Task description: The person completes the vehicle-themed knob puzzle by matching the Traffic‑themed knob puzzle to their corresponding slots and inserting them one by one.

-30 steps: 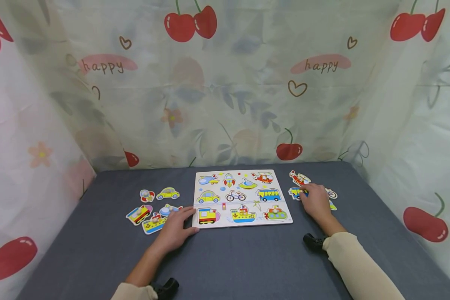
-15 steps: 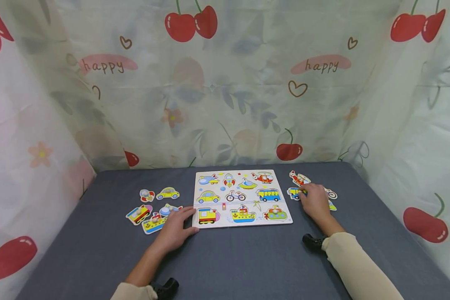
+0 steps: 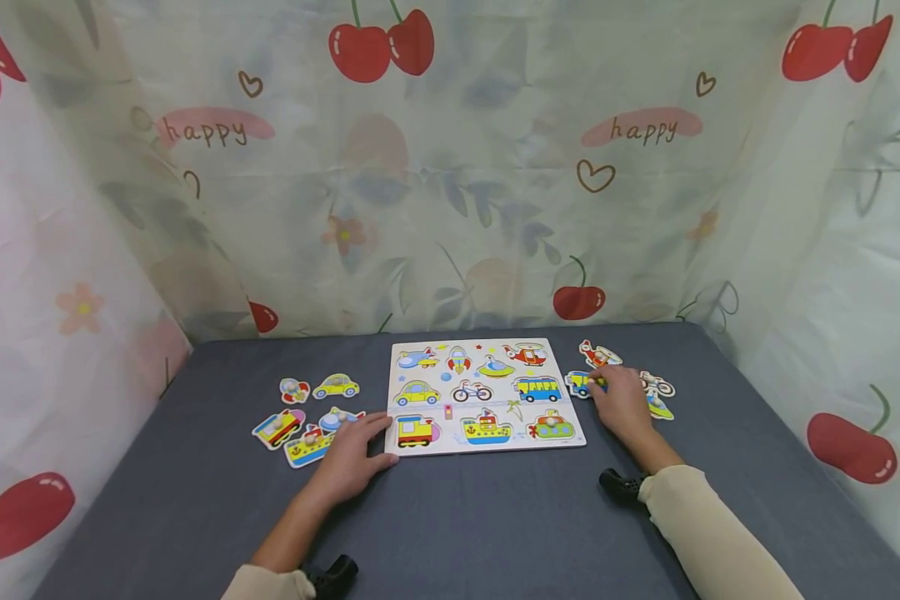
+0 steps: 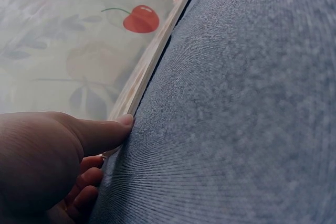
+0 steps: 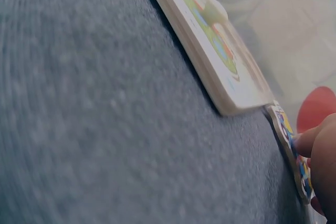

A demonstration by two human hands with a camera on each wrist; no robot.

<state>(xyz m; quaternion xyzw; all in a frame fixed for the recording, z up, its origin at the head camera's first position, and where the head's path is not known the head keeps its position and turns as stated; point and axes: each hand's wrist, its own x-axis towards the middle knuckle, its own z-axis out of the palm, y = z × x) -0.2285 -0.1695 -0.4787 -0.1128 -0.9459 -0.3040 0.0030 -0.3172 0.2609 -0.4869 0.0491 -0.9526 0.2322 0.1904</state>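
five loose picture pieces lie toward the left edge of the grey tabletop (image 3: 495, 525). leftmost is a train piece (image 3: 278, 429), turned at a slant; beyond it, toward the far edge, is a small red-and-blue piece (image 3: 294, 391), then a ship piece (image 3: 307, 447) nearer the person, and a yellow car piece (image 3: 336, 386) farther off. a blue-topped piece (image 3: 336, 418) lies against the ship, partly covered by the left hand (image 3: 352, 457). that hand's thumb and fingers are spread, the thumb touching the near edge of a white puzzle board (image 3: 453, 379), the fingertips at its left edge. the board lies flat, and a knobbed submarine piece (image 3: 551, 427) sits in its near right corner. just beside its right edge, a bus piece (image 3: 577, 384) is pinched by the right hand; whether it is lifted, i cannot tell. a helicopter piece (image 3: 598, 355) lies just beyond the right hand (image 3: 624, 406). toward the tabletop's right edge are a bicycle piece (image 3: 657, 385) and a yellow-green piece (image 3: 659, 407), partly hidden by that hand.
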